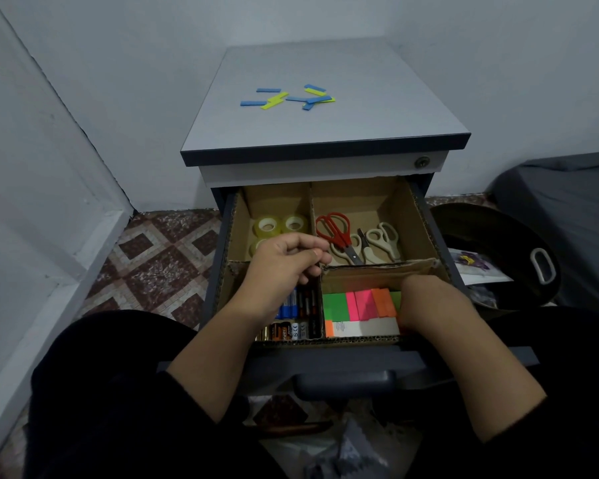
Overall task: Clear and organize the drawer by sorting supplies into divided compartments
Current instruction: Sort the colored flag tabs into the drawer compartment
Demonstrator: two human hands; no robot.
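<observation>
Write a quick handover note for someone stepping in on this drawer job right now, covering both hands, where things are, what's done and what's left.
Left hand: over the near-left compartment, fingers curled; what its grip holds is unclear.
Right hand: down in the near-right compartment beside the sticky notes, fingers hidden.
Done: tape rolls far-left, scissors far-right, markers and batteries near-left.
Left: blue and yellow strips still on the cabinet top.
</observation>
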